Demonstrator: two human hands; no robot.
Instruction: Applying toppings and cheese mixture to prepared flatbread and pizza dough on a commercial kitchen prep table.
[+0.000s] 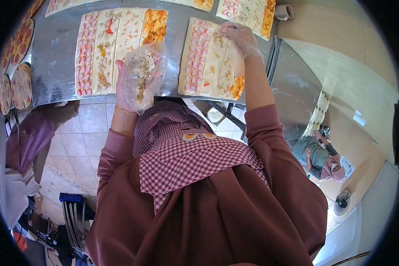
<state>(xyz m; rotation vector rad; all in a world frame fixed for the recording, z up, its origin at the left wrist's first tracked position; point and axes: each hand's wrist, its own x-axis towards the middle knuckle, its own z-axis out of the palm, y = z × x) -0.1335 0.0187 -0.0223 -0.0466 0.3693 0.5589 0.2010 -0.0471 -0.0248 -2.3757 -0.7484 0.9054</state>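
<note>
My left hand supports a clear plastic bag of crumbly pale filling, held near the front edge of the metal table. My right hand, in a clear plastic glove, is over the upper part of the right dough sheet. Its fingers are bunched together beside crumbs of filling; whether some are pinched in them is hidden. This sheet carries rows of pink-and-white pieces, a few vegetable bits, small orange specks and an orange sauce strip. Left of it, another dough sheet has similar strips with more crumbly filling.
More topped dough lies along the far side of the metal table. Round pizzas stand at the left. A white mug is beyond the right corner. One person is at the right, another's clothing at the left.
</note>
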